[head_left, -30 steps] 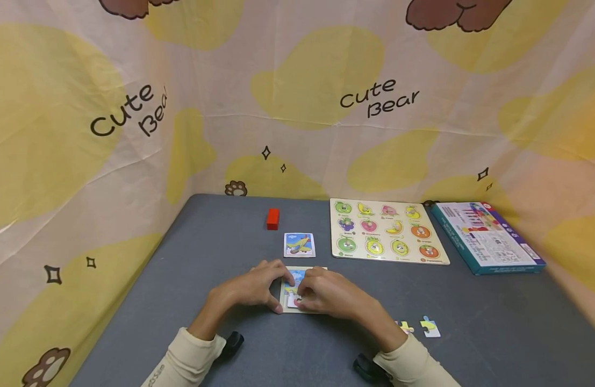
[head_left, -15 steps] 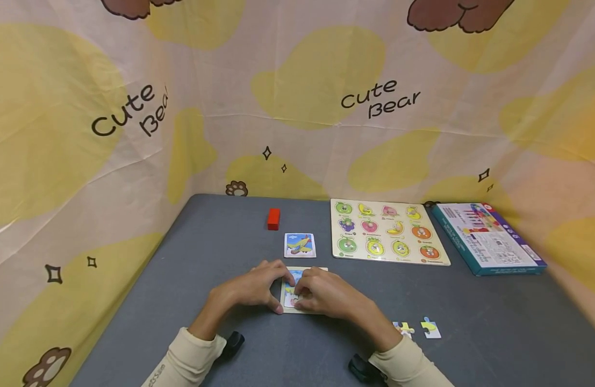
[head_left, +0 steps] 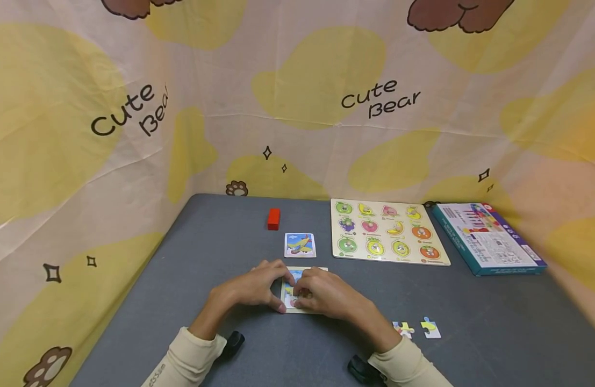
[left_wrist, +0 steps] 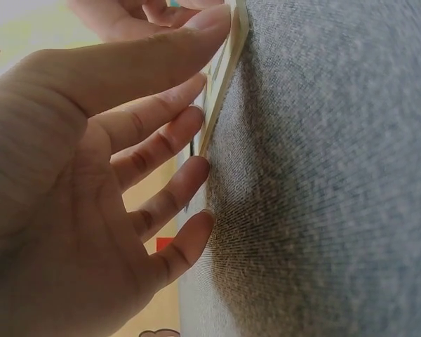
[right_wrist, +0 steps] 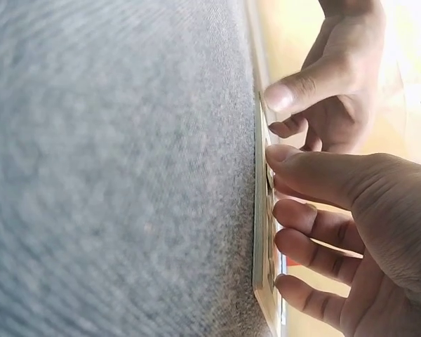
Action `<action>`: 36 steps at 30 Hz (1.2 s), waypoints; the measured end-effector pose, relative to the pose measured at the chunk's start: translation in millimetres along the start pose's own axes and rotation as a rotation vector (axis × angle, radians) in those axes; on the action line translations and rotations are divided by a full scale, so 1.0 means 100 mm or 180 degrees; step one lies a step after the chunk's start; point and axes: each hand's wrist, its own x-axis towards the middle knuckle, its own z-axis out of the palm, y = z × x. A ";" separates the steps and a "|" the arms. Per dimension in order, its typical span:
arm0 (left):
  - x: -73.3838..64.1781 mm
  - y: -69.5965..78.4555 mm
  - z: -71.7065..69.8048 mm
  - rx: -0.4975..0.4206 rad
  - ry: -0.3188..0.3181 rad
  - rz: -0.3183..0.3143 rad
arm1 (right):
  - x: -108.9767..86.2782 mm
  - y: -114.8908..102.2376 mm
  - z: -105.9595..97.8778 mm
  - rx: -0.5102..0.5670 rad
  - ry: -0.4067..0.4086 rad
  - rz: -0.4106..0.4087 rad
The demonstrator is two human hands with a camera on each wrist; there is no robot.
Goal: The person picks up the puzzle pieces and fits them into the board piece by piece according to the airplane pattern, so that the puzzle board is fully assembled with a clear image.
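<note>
While the spread left hand (head_left: 259, 285) braced the lower-centre puzzle board (head_left: 299, 310), the loosely bent right hand (head_left: 330, 293), likewise gripping nothing, likely needed even pressure.

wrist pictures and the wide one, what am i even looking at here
No machine here: a person works bare-handed. The wide picture comes from a head-worn camera looking forward and down; the other two come from a camera on each wrist, so those views look tipped sideways. On the grey table lie loose jigsaw pieces, a plane card, a red block, a fruit board and a flat box. The left hand touches the edge of a small puzzle board; the right hand touches it too, but whether it pinches a piece is hidden.
</note>
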 end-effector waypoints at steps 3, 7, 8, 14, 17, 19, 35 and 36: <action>0.01 0.00 0.01 -0.0033 0.0018 -0.0006 | 0.00 0.00 0.00 -0.0030 0.0015 0.0008; 0.03 -0.01 0.02 -0.0105 0.0030 -0.0059 | 0.00 0.00 0.01 -0.0038 0.0029 0.0007; 0.04 -0.01 0.03 -0.0118 0.0040 -0.0069 | 0.00 0.00 0.01 -0.0043 0.0034 -0.0003; 0.06 -0.01 0.07 -0.0113 0.0137 -0.0062 | -0.02 0.01 -0.01 -0.0037 0.0012 -0.0020; 0.07 -0.02 0.08 -0.0110 0.0176 -0.0079 | -0.02 0.01 -0.01 0.0007 -0.0043 0.0015; 0.07 -0.02 0.09 -0.0117 0.0194 -0.0092 | -0.01 0.02 -0.02 0.0043 -0.0080 0.0044; 0.05 0.02 0.12 0.0001 0.0442 0.0028 | -0.06 0.12 -0.05 0.0633 -0.0027 0.0115; 0.05 0.02 0.12 0.0006 0.0447 0.0035 | -0.08 0.13 -0.07 0.0701 -0.0046 0.0159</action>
